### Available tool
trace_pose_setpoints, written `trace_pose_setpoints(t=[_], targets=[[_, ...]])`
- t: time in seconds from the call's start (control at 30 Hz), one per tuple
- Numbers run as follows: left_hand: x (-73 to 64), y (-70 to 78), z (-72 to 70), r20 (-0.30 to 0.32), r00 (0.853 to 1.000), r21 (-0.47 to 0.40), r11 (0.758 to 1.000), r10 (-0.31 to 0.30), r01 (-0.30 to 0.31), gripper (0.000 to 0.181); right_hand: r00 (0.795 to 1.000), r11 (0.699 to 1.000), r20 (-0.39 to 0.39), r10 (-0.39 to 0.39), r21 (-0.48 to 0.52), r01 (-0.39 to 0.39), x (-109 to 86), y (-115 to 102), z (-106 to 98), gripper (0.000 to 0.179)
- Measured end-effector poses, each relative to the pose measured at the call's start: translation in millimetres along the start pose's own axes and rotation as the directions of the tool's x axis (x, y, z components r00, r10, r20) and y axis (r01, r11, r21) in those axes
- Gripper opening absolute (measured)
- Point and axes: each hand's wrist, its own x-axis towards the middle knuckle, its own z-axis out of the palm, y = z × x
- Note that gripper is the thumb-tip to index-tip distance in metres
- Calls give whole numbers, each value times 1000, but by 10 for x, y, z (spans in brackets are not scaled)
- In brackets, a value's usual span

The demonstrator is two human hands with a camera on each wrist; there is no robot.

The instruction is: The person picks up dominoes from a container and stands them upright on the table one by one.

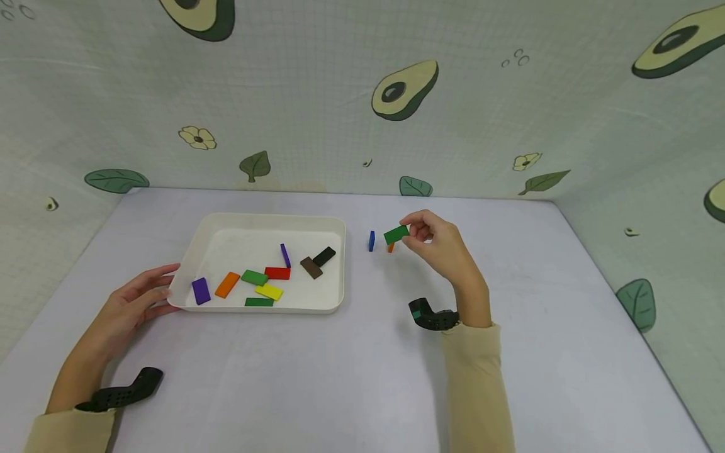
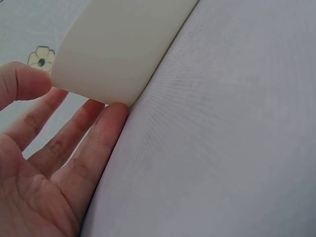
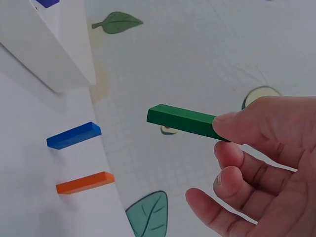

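A green domino-like block [image 3: 182, 121] is pinched by one end between the thumb and fingers of my right hand [image 1: 444, 250], held up above the table. In the head view it partly covers an upright orange block [image 1: 391, 248]. Beside that one stands a blue block [image 1: 371, 241], also on its narrow edge, with a gap between the two in the right wrist view. My left hand [image 1: 131, 303] rests its fairly straight fingertips against the left end of a white tray [image 1: 341, 277]. The left wrist view shows those fingers at the tray's outer wall [image 2: 113, 54].
Several loose blocks lie in the tray, among them a purple block [image 1: 201, 291], an orange block [image 1: 227, 285], a yellow block [image 1: 269, 292], a red block [image 1: 277, 274], a brown block [image 1: 311, 268] and a black block [image 1: 325, 257]. Patterned cloth [image 1: 317, 113] rises behind the table.
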Motion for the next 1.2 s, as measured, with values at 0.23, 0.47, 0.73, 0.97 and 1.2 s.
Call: trace_pose_setpoints(t=[0.23,0.47,0.73,0.97,1.2], targets=[[1,-9,1,-3,1000,-7,1000,-6,6,42,997,997,-32,76,-18,-77,-1,126,-53,24],[2,-15,-5,-3,1000,-10,1000,1,-1,42,992,993,-47,113,-17,-114,7,218,-73,24],[3,-7,-2,-5,1000,-12,1000,-12,12,42,986,987,-49,157,-27,-158,17,305,-72,25],[3,-2,1,-3,1000,-15,1000,-10,10,42,980,980,-56,191,-46,-194,36,407,-55,25],[-4,5,9,-23,999,13,1000,-24,24,42,971,970,-39,234,-62,-236,57,502,-19,25]])
